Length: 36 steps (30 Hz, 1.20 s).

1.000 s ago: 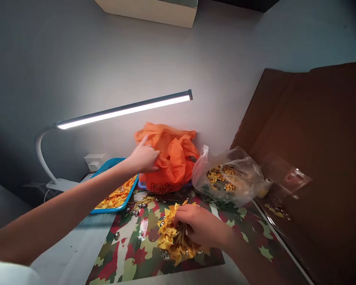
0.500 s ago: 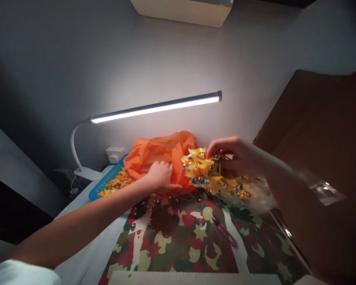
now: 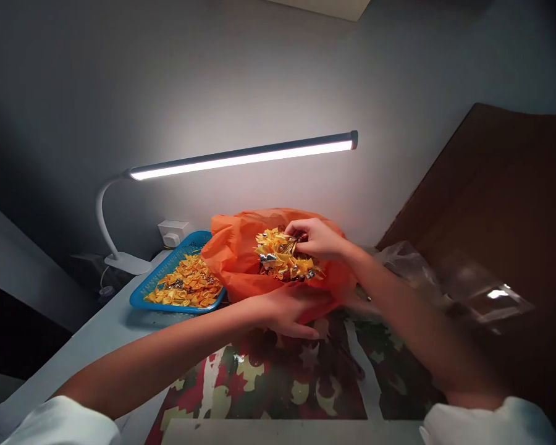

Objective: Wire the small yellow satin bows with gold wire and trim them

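Observation:
My right hand [image 3: 317,238] is closed round the thin stems of a bunch of yellow artificial flowers [image 3: 285,256] with silvery beads among the petals. The flower heads point left, over the mouth of an orange plastic bag [image 3: 238,272]. At the bag's near side is my left hand [image 3: 282,312], its thumb outside and its fingers dimly seen through the orange film, gripping the edge. Left of the bag, a blue plastic basket [image 3: 139,303] holds many yellow flower pieces [image 3: 185,281].
A lamp with a lit bar [image 3: 245,157] reaches across above the hands. Clear plastic packaging [image 3: 408,266] lies to the right, before a brown board [image 3: 500,216]. Blurred dark scissors or snips [image 3: 354,364] rest on the patterned mat [image 3: 301,389]. A white adapter [image 3: 173,235] stands behind the basket.
My right hand has carried the flower bunch left, over the orange bag. The bag's mouth is spread wider, and my left hand has shifted right and nearer along it. More of the basket shows.

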Motion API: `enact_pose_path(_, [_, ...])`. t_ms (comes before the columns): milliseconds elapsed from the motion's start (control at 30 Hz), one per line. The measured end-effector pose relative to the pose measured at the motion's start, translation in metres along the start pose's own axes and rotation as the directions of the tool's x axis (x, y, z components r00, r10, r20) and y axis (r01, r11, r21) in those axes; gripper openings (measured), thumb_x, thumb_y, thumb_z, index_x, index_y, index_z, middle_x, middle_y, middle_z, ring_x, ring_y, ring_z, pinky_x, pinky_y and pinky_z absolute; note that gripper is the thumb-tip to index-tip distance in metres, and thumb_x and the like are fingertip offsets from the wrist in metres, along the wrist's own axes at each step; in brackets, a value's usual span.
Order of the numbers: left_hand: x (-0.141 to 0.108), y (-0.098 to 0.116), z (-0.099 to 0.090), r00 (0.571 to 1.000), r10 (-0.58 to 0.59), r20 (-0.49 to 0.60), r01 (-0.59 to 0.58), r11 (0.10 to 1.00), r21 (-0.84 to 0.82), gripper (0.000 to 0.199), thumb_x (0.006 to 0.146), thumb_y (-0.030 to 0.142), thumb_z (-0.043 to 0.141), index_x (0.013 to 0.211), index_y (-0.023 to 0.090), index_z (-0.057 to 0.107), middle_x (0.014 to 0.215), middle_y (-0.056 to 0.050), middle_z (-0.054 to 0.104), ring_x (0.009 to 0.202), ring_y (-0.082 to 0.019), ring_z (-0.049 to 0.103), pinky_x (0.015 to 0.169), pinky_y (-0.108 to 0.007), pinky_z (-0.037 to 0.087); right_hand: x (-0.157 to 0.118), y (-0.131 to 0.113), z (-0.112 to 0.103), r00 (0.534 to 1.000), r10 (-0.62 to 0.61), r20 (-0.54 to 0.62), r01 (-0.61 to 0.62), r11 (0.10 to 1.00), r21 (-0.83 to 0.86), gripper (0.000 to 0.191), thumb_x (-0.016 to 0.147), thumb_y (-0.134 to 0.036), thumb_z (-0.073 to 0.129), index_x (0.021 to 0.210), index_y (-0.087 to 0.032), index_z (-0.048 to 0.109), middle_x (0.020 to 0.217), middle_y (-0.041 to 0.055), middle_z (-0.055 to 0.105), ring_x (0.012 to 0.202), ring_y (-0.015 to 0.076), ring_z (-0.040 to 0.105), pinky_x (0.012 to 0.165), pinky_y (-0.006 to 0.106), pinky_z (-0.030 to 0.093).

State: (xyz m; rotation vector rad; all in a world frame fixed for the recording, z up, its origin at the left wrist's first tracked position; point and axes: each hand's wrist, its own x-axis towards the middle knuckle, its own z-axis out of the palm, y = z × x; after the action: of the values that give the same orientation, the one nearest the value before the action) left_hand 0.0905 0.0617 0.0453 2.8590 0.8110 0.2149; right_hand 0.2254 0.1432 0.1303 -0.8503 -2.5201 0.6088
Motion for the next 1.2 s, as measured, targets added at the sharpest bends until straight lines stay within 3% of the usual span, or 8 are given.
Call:
enact_pose_path(100, [-0.026,-0.017,-0.007,0.977,-0.211,0.031,0.211,0.977,0.007,0.061,0.087,0.052,0.052,0.139,0.021,0.045,0.132,-0.012,0.062,0.111,-0.028,0.063,0.089,-0.035,0.049,0.016,0.033,0.013,0.992,0.104,0.070,-0.095,0.988,-0.125,0.028,0.067,0.002,0.057,0.087,-0.015,0.066,0.084,0.0001,0.068,0.074,0.0116,0.059,0.065,0.020,0.044])
enact_pose_path(200, [-0.039,-0.027,-0.009,0.962,-0.269,0.054,0.268,0.963,0.040,0.064,0.079,0.049,0.062,0.132,0.016,0.051,0.121,-0.015,0.068,0.101,-0.032,0.067,0.079,-0.037,0.051,0.033,0.066,0.019,0.982,0.182,0.053,-0.168,0.965,-0.199,0.024,0.068,0.004,0.057,0.082,-0.014,0.067,0.082,0.0022,0.069,0.074,0.0140,0.061,0.065,0.021,0.044])
enact_pose_path(367, [-0.028,-0.023,-0.025,0.975,-0.215,0.058,0.208,0.973,0.102,0.016,0.079,0.016,0.056,0.090,0.022,0.065,0.085,-0.003,0.073,0.078,-0.023,0.069,0.064,-0.029,0.045,0.055,0.087,0.032,0.962,0.272,0.008,-0.256,0.916,-0.307,0.016,0.084,-0.009,0.061,0.098,-0.014,0.065,0.101,0.0049,0.068,0.089,0.0171,0.063,0.078,0.028,0.051])
enact_pose_path(533, [-0.031,-0.012,-0.048,0.978,-0.201,-0.065,0.209,0.965,0.161,0.017,0.081,0.009,0.046,0.083,0.021,0.059,0.083,-0.003,0.069,0.073,-0.020,0.065,0.061,-0.030,0.039,0.051,0.093,0.044,0.912,0.394,0.115,-0.325,0.864,-0.385,0.031,0.095,-0.035,0.057,0.119,-0.016,0.058,0.119,0.0082,0.060,0.101,0.0199,0.062,0.086,0.040,0.055])
enact_pose_path(733, [-0.056,0.009,-0.024,1.000,0.012,-0.008,-0.010,0.979,0.202,0.012,0.087,0.013,0.050,0.085,0.022,0.059,0.077,-0.001,0.066,0.065,-0.017,0.062,0.057,-0.029,0.037,0.048,0.105,0.041,0.873,0.485,0.052,-0.418,0.800,-0.430,0.032,0.095,-0.035,0.057,0.121,-0.017,0.057,0.122,0.0089,0.059,0.104,0.0206,0.061,0.088,0.041,0.054])
enact_pose_path(1033, [-0.053,-0.002,-0.008,0.995,0.060,-0.076,-0.038,0.963,0.268,0.010,0.084,0.015,0.055,0.089,0.022,0.061,0.076,0.000,0.067,0.066,-0.018,0.064,0.058,-0.030,0.040,0.049,0.088,0.031,0.929,0.369,0.012,-0.323,0.829,-0.455,0.034,0.088,-0.030,0.067,0.117,-0.015,0.060,0.122,0.0119,0.060,0.108,0.0243,0.061,0.092,0.041,0.051])
enact_pose_path(1133, [-0.048,-0.023,-0.021,0.981,-0.023,-0.194,0.072,0.966,0.250,0.015,0.089,0.019,0.048,0.093,0.023,0.062,0.077,0.000,0.069,0.066,-0.017,0.065,0.056,-0.028,0.040,0.025,0.065,0.008,0.971,0.238,-0.025,-0.224,0.870,-0.440,0.032,0.082,-0.023,0.071,0.113,-0.017,0.062,0.123,0.0112,0.062,0.116,0.0249,0.057,0.100,0.036,0.044])
enact_pose_path(1200, [-0.041,-0.038,-0.034,0.939,-0.186,-0.288,0.257,0.938,0.234,0.014,0.087,0.019,0.050,0.091,0.024,0.062,0.082,0.001,0.071,0.072,-0.017,0.067,0.057,-0.026,0.042,-0.002,0.051,-0.013,0.986,0.157,-0.057,-0.166,0.889,-0.427,0.025,0.086,-0.023,0.065,0.111,-0.019,0.063,0.120,0.0069,0.064,0.116,0.0216,0.056,0.102,0.034,0.041])
